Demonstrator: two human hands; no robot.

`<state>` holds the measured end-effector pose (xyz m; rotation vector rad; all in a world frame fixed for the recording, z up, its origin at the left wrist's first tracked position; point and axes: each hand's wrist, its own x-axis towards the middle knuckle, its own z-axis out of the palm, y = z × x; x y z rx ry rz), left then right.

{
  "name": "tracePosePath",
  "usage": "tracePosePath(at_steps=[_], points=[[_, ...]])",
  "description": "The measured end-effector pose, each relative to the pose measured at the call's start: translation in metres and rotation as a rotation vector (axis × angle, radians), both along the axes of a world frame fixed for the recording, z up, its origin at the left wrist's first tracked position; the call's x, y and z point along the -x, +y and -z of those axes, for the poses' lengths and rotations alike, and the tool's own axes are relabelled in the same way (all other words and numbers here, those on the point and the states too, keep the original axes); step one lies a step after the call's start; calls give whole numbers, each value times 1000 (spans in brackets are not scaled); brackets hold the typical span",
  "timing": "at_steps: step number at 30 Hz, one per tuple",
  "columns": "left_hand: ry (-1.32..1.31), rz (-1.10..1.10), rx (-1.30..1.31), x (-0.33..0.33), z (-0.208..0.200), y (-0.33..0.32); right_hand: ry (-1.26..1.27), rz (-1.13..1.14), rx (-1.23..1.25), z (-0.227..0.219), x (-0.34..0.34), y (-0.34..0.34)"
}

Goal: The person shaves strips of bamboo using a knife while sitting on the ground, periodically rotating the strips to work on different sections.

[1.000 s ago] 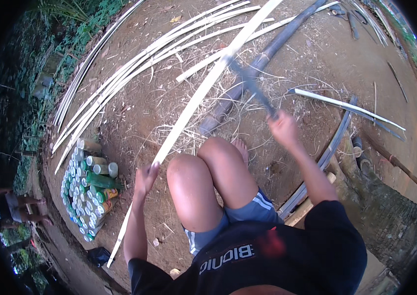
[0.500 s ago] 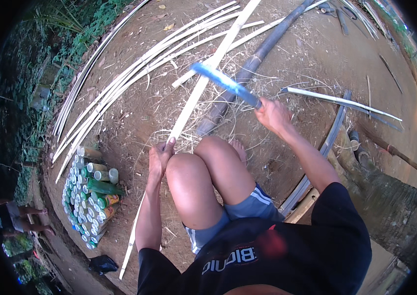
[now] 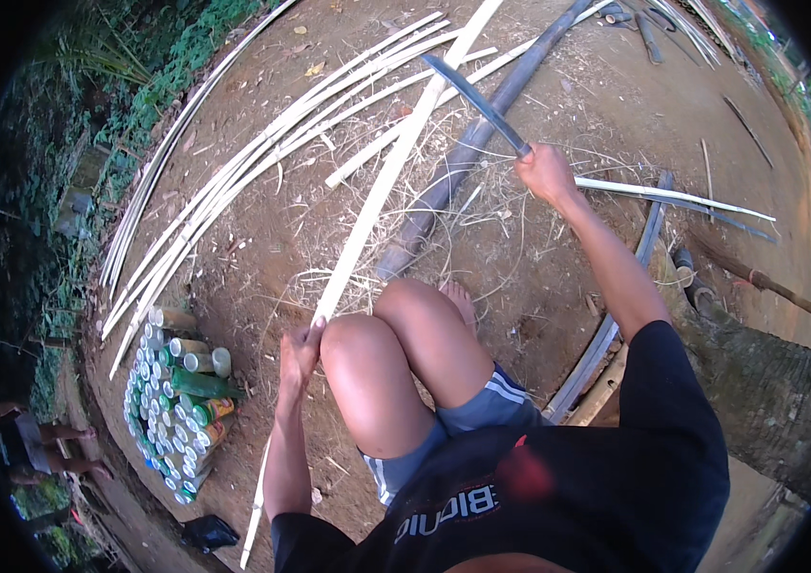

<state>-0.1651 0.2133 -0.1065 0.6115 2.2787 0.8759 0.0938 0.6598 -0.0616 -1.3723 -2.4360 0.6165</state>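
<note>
Beside my left knee, my left hand (image 3: 299,355) is closed around the near end of a long pale bamboo strip (image 3: 374,202), the thumb lying on top. From there the strip slants away to the far right, past the top of the view. My right hand (image 3: 547,174) grips the handle of a machete (image 3: 478,101) with a long dark blade. The blade points to the far left, and its front part appears over the strip; whether it touches cannot be made out. A dark bamboo pole (image 3: 444,196) lies on the ground under this area, among thin curled shavings (image 3: 382,248).
Several split bamboo strips (image 3: 262,143) lie on the ground at left. Nearer stands a stack of bottles and cans (image 3: 176,406), with a black bag (image 3: 209,533) below. A thick log (image 3: 768,392) lies at right, next to grey planks (image 3: 606,334). Another person (image 3: 38,444) is at far left.
My right hand has moved farther away and to the right, the machete rising with it. My left hand has come a little nearer, drawing the strip's end along my knee.
</note>
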Motion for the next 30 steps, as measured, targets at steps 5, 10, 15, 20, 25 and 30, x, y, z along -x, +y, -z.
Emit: tracePosePath(at_steps=[5,10,15,20,25,30], points=[[-106,-61,-42,10,6,-27,-221,-260,-48,-6,5,-25],[-122,-30,-34,12,12,-60,22,-30,49,-3,7,5],[-150,-1,-3,9,4,-81,-69,-80,4,-5,-6,23],[-187,12,-60,18,20,-134,-71,-57,-45,-26,0,59],[-201,11,-45,27,16,-137,-127,-95,-63,-46,3,65],[-285,6,-76,24,12,-129,-118,-205,-169,-43,24,48]])
